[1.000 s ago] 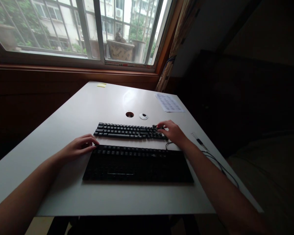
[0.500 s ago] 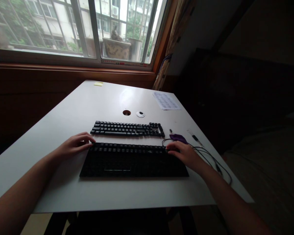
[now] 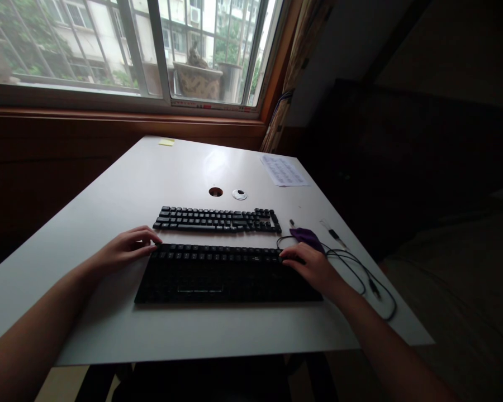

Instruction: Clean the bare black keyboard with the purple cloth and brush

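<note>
A black keyboard (image 3: 230, 279) lies near the front of the desk. Two rows of keycaps sit along its far side, and its nearer part is dark and looks bare of caps. My left hand (image 3: 132, 248) grips the keyboard's far left corner with thumb and fingers. At the right end of the keycap rows, my right hand (image 3: 308, 261) is closed in a pinch; the small keycap at its fingertips is mostly hidden. Behind the keyboard, loose black keycaps (image 3: 218, 219) are laid out in rows in the shape of a keyboard.
A purple cloth pouch (image 3: 308, 239) and a black cable (image 3: 356, 258) lie right of the keyboard. Beyond them is a wire keycap puller (image 3: 334, 234). Farther back are a round desk hole (image 3: 216, 192), its white cover (image 3: 239, 194), printed sheets (image 3: 284, 171) and yellow sticky notes (image 3: 166, 142).
My right hand has shifted slightly left along the keycap row, its fingertips still pinched. The left hand stays at the keyboard's corner. The view has tilted very slightly.
</note>
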Demonstrator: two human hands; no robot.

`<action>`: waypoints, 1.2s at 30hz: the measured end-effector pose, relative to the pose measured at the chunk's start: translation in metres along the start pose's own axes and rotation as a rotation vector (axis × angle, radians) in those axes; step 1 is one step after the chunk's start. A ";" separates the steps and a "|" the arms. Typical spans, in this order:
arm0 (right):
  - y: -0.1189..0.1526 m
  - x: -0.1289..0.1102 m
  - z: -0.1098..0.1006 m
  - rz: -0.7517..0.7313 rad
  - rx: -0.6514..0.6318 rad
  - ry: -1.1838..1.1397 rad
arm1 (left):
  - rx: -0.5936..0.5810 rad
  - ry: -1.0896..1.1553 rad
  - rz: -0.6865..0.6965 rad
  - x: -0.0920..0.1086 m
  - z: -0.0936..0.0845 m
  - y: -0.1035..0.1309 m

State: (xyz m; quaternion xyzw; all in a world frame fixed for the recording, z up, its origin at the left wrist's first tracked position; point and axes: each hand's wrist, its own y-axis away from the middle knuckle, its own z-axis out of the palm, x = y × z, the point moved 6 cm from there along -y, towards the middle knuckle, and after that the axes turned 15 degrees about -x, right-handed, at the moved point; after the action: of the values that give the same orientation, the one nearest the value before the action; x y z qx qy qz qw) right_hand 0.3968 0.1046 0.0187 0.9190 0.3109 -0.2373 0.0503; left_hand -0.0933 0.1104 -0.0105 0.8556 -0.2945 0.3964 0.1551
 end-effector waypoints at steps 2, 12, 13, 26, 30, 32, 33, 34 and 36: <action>0.001 0.000 0.001 -0.005 0.001 0.012 | 0.001 0.001 -0.001 0.000 0.000 0.000; 0.004 -0.004 0.003 -0.006 0.032 0.040 | 0.005 -0.007 0.000 -0.001 0.001 0.000; 0.004 -0.003 0.003 -0.004 0.035 0.034 | 0.001 -0.005 0.002 -0.001 0.001 0.000; 0.004 -0.011 0.003 -0.032 0.059 0.064 | -0.015 0.003 0.006 -0.004 0.001 0.000; 0.003 -0.015 0.005 -0.058 0.039 0.121 | -0.015 0.004 0.003 -0.006 0.001 0.000; 0.002 -0.017 0.007 -0.063 0.022 0.156 | -0.014 0.006 0.003 -0.008 0.001 0.000; 0.002 -0.017 0.008 -0.063 0.017 0.173 | -0.015 0.006 0.003 -0.008 0.001 0.000; 0.002 -0.018 0.008 -0.062 0.015 0.190 | -0.016 0.006 0.005 -0.008 0.001 0.000; 0.003 -0.019 0.009 -0.067 0.020 0.221 | -0.021 0.006 0.005 -0.009 0.002 0.000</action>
State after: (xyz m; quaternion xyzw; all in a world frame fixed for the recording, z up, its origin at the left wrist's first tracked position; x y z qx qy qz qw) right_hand 0.3813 0.0898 0.0196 0.9292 0.3425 -0.1391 -0.0017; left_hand -0.0969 0.1128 -0.0183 0.8520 -0.3003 0.3964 0.1639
